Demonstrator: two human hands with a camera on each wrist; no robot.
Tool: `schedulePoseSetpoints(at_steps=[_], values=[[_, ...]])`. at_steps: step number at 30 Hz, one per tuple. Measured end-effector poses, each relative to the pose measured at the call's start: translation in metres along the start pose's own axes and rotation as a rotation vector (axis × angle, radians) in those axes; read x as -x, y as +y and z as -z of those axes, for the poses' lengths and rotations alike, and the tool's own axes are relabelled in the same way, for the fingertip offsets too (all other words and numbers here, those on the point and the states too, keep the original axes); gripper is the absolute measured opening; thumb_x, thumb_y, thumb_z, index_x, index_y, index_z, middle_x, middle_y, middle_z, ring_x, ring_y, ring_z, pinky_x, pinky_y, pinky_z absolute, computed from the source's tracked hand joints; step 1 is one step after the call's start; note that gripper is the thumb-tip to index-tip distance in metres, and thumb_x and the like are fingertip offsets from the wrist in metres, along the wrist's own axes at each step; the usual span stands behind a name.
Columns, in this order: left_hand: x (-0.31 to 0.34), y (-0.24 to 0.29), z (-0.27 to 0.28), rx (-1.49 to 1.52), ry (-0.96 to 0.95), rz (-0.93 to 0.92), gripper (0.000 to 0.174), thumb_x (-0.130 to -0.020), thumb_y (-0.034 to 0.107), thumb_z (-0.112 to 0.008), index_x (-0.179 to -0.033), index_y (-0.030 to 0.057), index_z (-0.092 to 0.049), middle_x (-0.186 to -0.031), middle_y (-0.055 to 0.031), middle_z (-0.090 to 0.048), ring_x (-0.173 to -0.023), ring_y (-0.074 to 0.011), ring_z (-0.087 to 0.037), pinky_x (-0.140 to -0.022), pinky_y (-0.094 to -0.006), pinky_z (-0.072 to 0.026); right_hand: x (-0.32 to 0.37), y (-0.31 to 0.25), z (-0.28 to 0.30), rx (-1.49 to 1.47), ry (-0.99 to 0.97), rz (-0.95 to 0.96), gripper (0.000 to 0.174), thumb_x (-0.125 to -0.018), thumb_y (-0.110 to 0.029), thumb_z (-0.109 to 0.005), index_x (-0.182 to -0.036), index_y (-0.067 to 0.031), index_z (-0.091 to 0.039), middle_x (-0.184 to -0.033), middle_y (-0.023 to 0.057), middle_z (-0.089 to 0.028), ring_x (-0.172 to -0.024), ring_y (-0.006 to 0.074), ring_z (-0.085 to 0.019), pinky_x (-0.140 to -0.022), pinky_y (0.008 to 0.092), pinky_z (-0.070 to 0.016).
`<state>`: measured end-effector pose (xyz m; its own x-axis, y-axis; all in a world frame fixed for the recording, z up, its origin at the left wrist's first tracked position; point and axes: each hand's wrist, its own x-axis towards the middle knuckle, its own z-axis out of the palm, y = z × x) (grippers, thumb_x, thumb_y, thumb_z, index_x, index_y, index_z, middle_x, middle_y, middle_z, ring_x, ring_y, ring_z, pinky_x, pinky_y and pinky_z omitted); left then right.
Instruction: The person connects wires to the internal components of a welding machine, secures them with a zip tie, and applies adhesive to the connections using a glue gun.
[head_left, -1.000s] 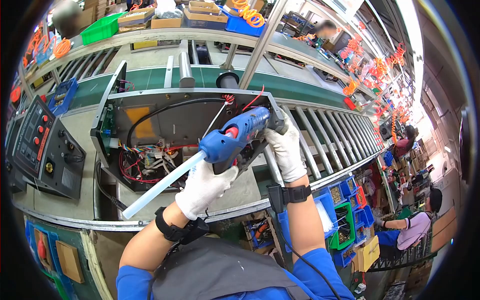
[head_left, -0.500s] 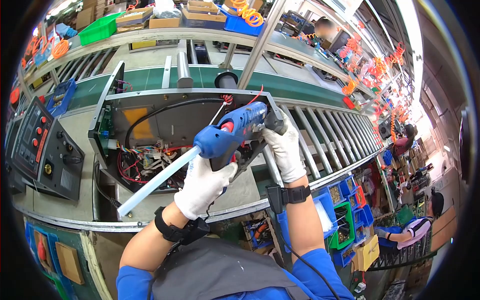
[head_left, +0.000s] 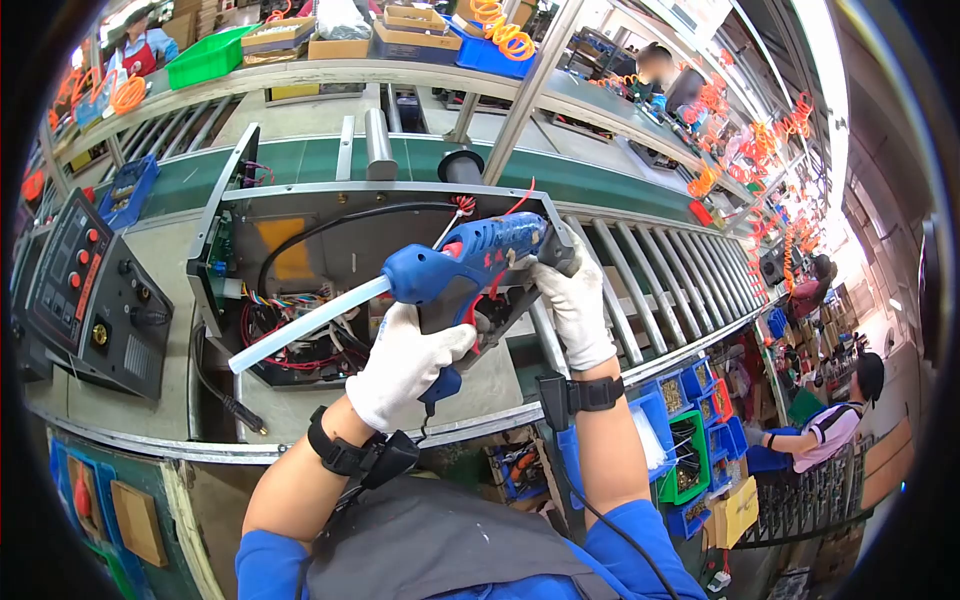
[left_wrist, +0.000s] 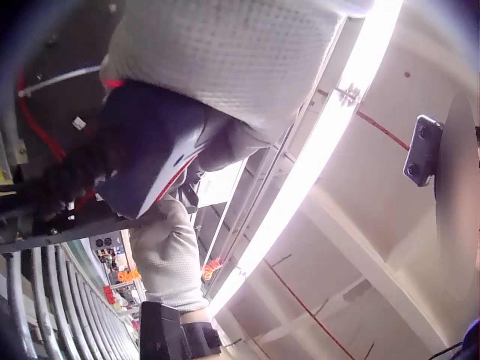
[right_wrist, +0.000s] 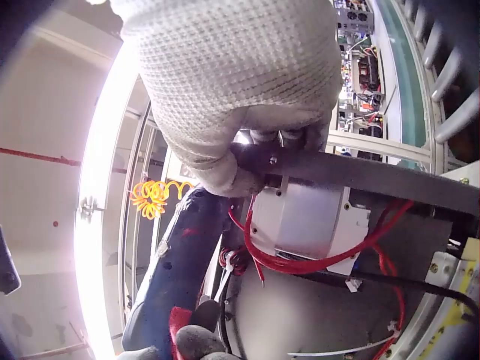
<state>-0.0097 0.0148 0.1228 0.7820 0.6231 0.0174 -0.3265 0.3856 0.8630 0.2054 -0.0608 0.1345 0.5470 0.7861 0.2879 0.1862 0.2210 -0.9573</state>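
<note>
A blue glue gun [head_left: 480, 255] with a long translucent glue stick [head_left: 310, 325] out of its rear slants over an open metal chassis [head_left: 375, 190]. My gloved left hand [head_left: 408, 362] grips its handle. The nozzle end lies by the chassis's right end, where my gloved right hand [head_left: 578, 305] holds the corner. In the right wrist view, the right hand's thumb and fingers pinch the dark frame edge [right_wrist: 360, 176] beside a white-and-silver block [right_wrist: 307, 225] and red wires [right_wrist: 322, 262]. Coloured wiring [head_left: 290, 305] fills the chassis's lower left; the gun and left hand hide part of the inside.
A control-panel machine [head_left: 95, 300] stands at the left, with a cable plug [head_left: 245, 415] on the bench nearby. Metal rollers [head_left: 670, 275] run off to the right. Blue and green parts bins [head_left: 685, 455] hang below the bench at right. A person [head_left: 835, 430] sits farther right.
The glue gun's rear and glue stick have swung upward, so the gun lies flatter and the cable plug is uncovered. My right hand stays at the chassis corner.
</note>
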Motion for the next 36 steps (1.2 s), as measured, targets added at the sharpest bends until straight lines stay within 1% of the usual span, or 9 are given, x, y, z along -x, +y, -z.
schedulePoseSetpoints(at_steps=[5, 7, 10, 14, 17, 23, 28, 32, 36], values=[[-0.006, -0.002, 0.002, -0.058, -0.076, -0.001, 0.046, -0.081, 0.003, -0.067, -0.123, 0.0070, -0.049, -0.078, 0.0014, -0.057, -0.059, -0.0043, -0.049, -0.052, -0.0197, -0.0406, 0.002, -0.004, 0.002, 0.147, 0.001, 0.087, 0.061, -0.078, -0.001, -0.063, -0.136, -0.0002, -0.043, -0.104, 0.0041, -0.061, -0.083, 0.0093, -0.058, -0.073, 0.0220, -0.0493], [-0.009, -0.005, -0.011, -0.030, -0.026, -0.234, 0.043, -0.081, 0.004, -0.066, -0.120, 0.0081, -0.049, -0.072, 0.0035, -0.055, -0.052, -0.0025, -0.046, -0.045, -0.0184, -0.0364, 0.005, -0.013, -0.009, 0.042, -0.001, 0.050, 0.058, -0.079, 0.000, -0.062, -0.134, -0.0007, -0.044, -0.108, 0.0067, -0.062, -0.090, 0.0120, -0.061, -0.077, 0.0255, -0.0521], [-0.004, -0.009, 0.002, -0.074, -0.050, 0.003, 0.039, -0.080, 0.010, -0.069, -0.113, 0.0052, -0.050, -0.068, 0.0045, -0.054, -0.047, -0.0018, -0.043, -0.039, -0.0183, -0.0324, 0.004, -0.016, -0.012, -0.064, -0.040, 0.016, 0.055, -0.082, 0.004, -0.058, -0.134, -0.0015, -0.044, -0.111, 0.0074, -0.061, -0.096, 0.0141, -0.062, -0.085, 0.0280, -0.0517], [0.013, 0.001, 0.011, -0.022, -0.079, -0.037, 0.036, -0.079, 0.011, -0.069, -0.109, 0.0014, -0.052, -0.076, 0.0017, -0.056, -0.061, -0.0033, -0.047, -0.053, -0.0200, -0.0418, 0.004, -0.008, -0.007, 0.039, -0.009, 0.073, 0.052, -0.082, 0.005, -0.058, -0.133, -0.0019, -0.046, -0.109, 0.0068, -0.061, -0.093, 0.0126, -0.061, -0.082, 0.0259, -0.0507], [0.020, 0.014, 0.021, -0.140, -0.072, -0.121, 0.051, -0.078, 0.004, -0.070, -0.124, 0.0006, -0.049, -0.107, -0.0061, -0.063, -0.093, -0.0132, -0.060, -0.085, -0.0285, -0.0489, 0.007, -0.009, -0.006, 0.121, 0.024, 0.081, 0.031, -0.084, 0.000, -0.058, -0.115, -0.0033, -0.058, -0.098, 0.0018, -0.065, -0.086, 0.0091, -0.060, -0.078, 0.0236, -0.0474], [0.092, 0.048, 0.088, -0.377, 0.198, -0.316, 0.054, -0.081, 0.011, -0.064, -0.129, -0.0048, -0.043, -0.111, -0.0218, -0.062, -0.102, -0.0365, -0.062, -0.095, -0.0463, -0.0463, 0.003, -0.006, -0.001, 0.044, 0.014, 0.050, 0.055, -0.080, 0.002, -0.064, -0.132, 0.0003, -0.047, -0.105, 0.0018, -0.061, -0.083, 0.0057, -0.056, -0.074, 0.0208, -0.0473], [0.139, 0.083, 0.093, -0.084, 0.321, -0.698, 0.062, -0.083, 0.015, -0.057, -0.137, -0.0043, -0.034, -0.121, -0.0279, -0.055, -0.111, -0.0406, -0.056, -0.102, -0.0510, -0.0394, 0.005, -0.009, -0.005, -0.005, 0.035, 0.048, 0.057, -0.081, 0.002, -0.065, -0.134, 0.0006, -0.045, -0.105, 0.0023, -0.060, -0.085, 0.0061, -0.056, -0.074, 0.0201, -0.0479], [0.171, 0.082, 0.112, -0.101, 0.564, -0.737, 0.063, -0.084, 0.015, -0.055, -0.140, -0.0013, -0.032, -0.127, -0.0268, -0.052, -0.115, -0.0393, -0.054, -0.105, -0.0511, -0.0369, 0.003, -0.002, 0.000, 0.038, 0.040, 0.064, 0.057, -0.081, 0.003, -0.065, -0.134, -0.0001, -0.045, -0.108, 0.0034, -0.059, -0.089, 0.0063, -0.057, -0.077, 0.0201, -0.0483], [0.178, 0.076, 0.113, -0.086, 0.577, -0.831, 0.061, -0.087, 0.018, -0.050, -0.142, 0.0007, -0.031, -0.130, -0.0260, -0.050, -0.118, -0.0388, -0.052, -0.107, -0.0503, -0.0350, 0.004, -0.007, -0.003, 0.013, 0.016, 0.050, 0.057, -0.081, 0.002, -0.065, -0.134, 0.0000, -0.045, -0.110, 0.0038, -0.059, -0.089, 0.0063, -0.057, -0.078, 0.0204, -0.0485]])
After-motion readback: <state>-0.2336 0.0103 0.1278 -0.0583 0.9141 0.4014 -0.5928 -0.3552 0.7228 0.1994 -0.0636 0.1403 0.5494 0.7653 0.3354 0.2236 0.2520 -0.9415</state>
